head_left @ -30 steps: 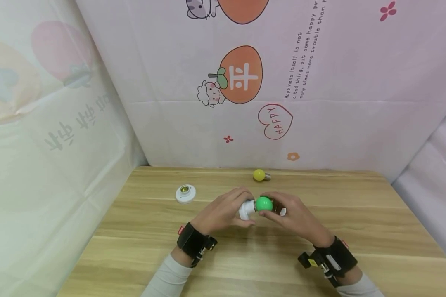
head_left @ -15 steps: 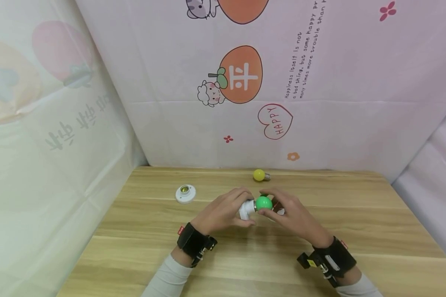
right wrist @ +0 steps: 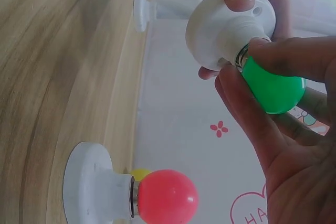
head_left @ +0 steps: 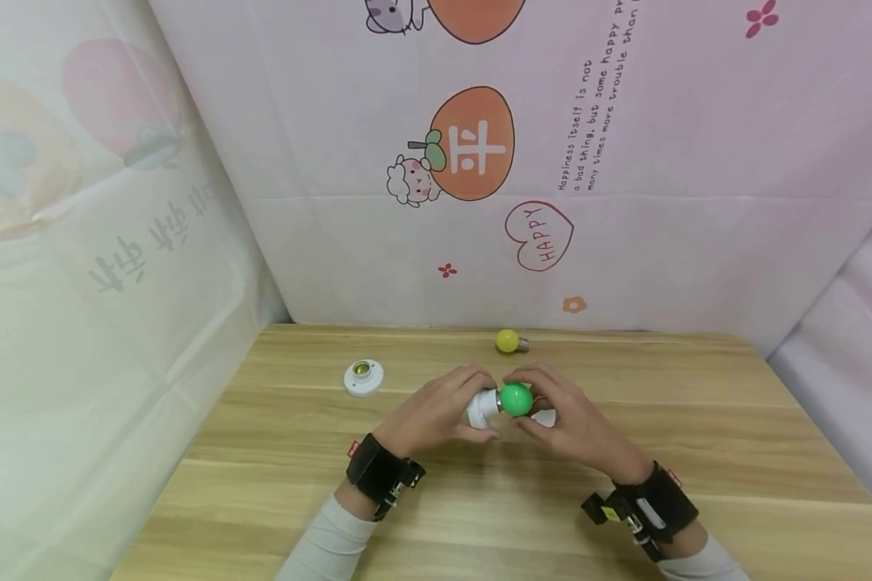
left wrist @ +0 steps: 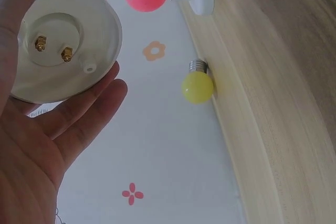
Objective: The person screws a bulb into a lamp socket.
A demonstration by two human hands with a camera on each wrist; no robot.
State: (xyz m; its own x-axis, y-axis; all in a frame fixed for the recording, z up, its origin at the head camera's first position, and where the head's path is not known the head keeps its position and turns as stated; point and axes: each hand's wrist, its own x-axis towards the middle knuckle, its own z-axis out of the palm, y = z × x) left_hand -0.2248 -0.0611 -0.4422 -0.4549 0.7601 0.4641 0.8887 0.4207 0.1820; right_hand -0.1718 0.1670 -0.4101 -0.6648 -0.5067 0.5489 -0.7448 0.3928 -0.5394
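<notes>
My left hand [head_left: 436, 407] grips a white round lamp holder [head_left: 483, 409] by its base; in the left wrist view its underside [left wrist: 79, 80] shows two brass screws. A green light bulb [head_left: 516, 399] sits with its metal end in the mouth of that holder. Thumb and fingers of my right hand [head_left: 577, 420] are curled round the green bulb, the thumb lying near its collar in the right wrist view. How deep the thread sits cannot be seen fully.
A red bulb [right wrist: 168, 196] in a second white holder [right wrist: 86, 182] stands on the table, mostly hidden behind my right hand in the head view. A yellow bulb [head_left: 507, 341] lies near the back edge. Another white holder [head_left: 363, 378], without a bulb, stands at the left.
My right thumb and fingers have shifted round the green bulb, the thumb now lower and further right than before. The left hand and the lamp holder have stayed in place.
</notes>
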